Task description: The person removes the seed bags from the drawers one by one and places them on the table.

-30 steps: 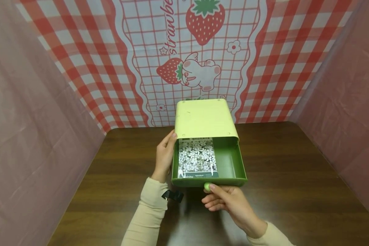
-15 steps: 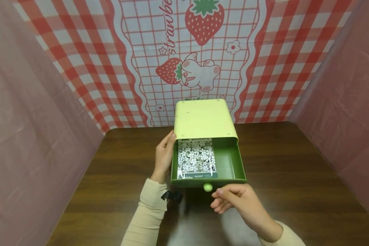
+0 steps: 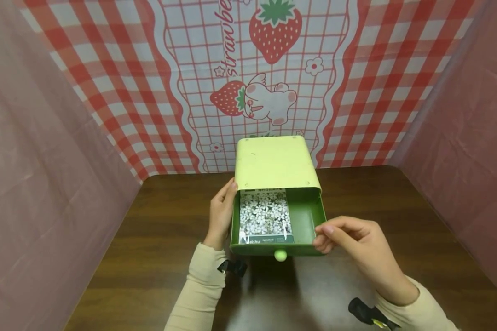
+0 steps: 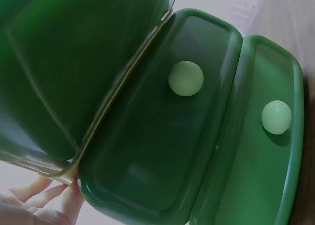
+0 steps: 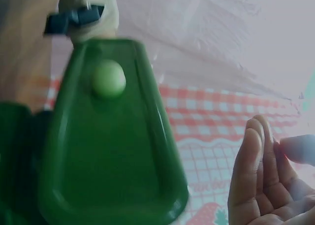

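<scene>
A small drawer cabinet with a pale yellow-green top (image 3: 276, 163) stands on the wooden table. Its top drawer (image 3: 308, 220) is pulled out, and inside on the left lies a flat packet printed with white flowers (image 3: 265, 214). A round light-green knob (image 3: 280, 255) sticks out from the drawer front. My left hand (image 3: 221, 212) rests along the cabinet's left side, thumb near the front corner; its fingers (image 4: 69, 200) touch the side in the left wrist view. My right hand (image 3: 358, 243) is off the knob, holding nothing, fingertips over the drawer's right front corner.
Two closed green drawer fronts (image 4: 162, 136) with round knobs sit below the pulled-out drawer. A strawberry-patterned checked cloth (image 3: 269, 92) hangs behind the cabinet. Pinkish cloth walls (image 3: 464, 151) stand on both sides of the table (image 3: 157, 276).
My right hand has let go of the drawer knob and moved right and up to the drawer's right front corner. The left hand and the pulled-out drawer stay as they were.
</scene>
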Demonstrator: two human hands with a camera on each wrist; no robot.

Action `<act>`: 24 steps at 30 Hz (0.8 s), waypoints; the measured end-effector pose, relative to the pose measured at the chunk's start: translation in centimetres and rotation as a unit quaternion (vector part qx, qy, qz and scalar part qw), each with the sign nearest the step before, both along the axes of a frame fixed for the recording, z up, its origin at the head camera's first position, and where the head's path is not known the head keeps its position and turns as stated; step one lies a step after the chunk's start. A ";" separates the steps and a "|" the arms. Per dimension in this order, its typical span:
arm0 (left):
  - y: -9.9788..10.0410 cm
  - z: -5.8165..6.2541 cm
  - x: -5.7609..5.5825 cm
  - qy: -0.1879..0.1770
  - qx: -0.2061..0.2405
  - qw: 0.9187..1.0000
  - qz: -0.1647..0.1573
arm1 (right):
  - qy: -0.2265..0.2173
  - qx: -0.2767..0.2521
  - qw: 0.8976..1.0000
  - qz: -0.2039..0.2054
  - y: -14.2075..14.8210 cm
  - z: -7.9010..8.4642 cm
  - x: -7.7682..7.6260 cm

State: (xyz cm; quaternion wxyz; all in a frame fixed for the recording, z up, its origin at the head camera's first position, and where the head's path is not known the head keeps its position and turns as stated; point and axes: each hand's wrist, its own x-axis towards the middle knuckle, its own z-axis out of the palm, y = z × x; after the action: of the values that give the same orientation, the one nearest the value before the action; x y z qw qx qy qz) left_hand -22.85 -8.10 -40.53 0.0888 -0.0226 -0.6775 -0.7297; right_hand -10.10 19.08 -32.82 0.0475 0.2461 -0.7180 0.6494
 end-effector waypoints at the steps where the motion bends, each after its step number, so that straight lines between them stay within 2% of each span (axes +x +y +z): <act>1: 0.0 0.0 0.0 -0.002 0.002 1.000 0.001 | 0.009 0.003 1.000 -0.008 0.1 0.3 -0.2; 5: 0.1 0.0 0.1 -0.002 0.000 1.000 0.006 | 0.036 0.026 0.999 -0.029 0.3 1.1 -1.2; 8: 0.1 0.0 0.1 0.003 -0.003 1.000 0.009 | 0.052 0.072 0.994 -0.055 0.1 1.3 -1.9; 14: 0.2 0.2 0.1 0.003 0.002 1.000 0.009 | 0.100 0.184 0.972 -0.105 -0.5 1.3 -3.5; 18: 0.2 0.2 0.2 -0.006 0.012 1.000 0.008 | 0.112 0.231 0.960 -0.111 -0.9 1.2 -4.6; 24: 0.2 0.1 0.1 -0.011 0.011 1.000 0.012 | 0.117 0.301 0.942 -0.087 -1.6 0.8 -6.3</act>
State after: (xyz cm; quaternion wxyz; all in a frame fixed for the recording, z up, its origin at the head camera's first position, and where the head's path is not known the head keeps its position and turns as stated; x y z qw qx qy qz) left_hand -22.77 -7.91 -40.43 0.0906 -0.0055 -0.6705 -0.7363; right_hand -16.44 17.50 -32.04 0.1108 0.2601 -0.8880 0.3626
